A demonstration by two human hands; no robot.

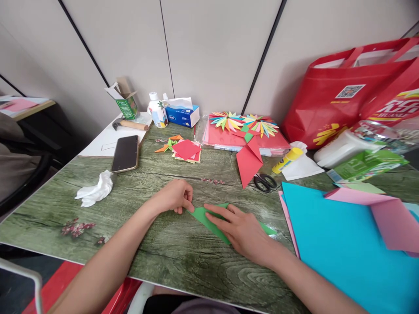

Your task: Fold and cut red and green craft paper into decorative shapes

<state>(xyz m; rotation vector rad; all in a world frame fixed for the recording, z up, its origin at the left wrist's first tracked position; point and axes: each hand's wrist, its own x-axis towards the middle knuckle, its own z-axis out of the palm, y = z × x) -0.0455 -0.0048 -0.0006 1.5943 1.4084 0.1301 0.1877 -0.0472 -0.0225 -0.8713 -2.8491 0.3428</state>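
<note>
A folded piece of green paper (pixel 209 224) lies on the table in front of me, its pointed ends toward left and right. With thumb and fingers together, my left hand (pixel 175 195) pinches its left tip. My right hand (pixel 244 231) rests across the middle of the paper, fingers stretched out and slightly apart, covering part of it. Beyond my hands are a red folded paper shape (pixel 249 163) and black-handled scissors (pixel 266 183), partly under that shape. A small stack of red and pale paper pieces (pixel 187 150) sits farther back.
Blue sheets (pixel 330 235) and folded pink paper (pixel 393 218) lie at right. A glue stick (pixel 288 160), red bag (pixel 340 96) and paper pinwheels (pixel 228 121) are behind. A phone (pixel 125 153), hammer (pixel 131 125), crumpled tissue (pixel 95 189) and tissue box (pixel 183 115) stand or lie left and back.
</note>
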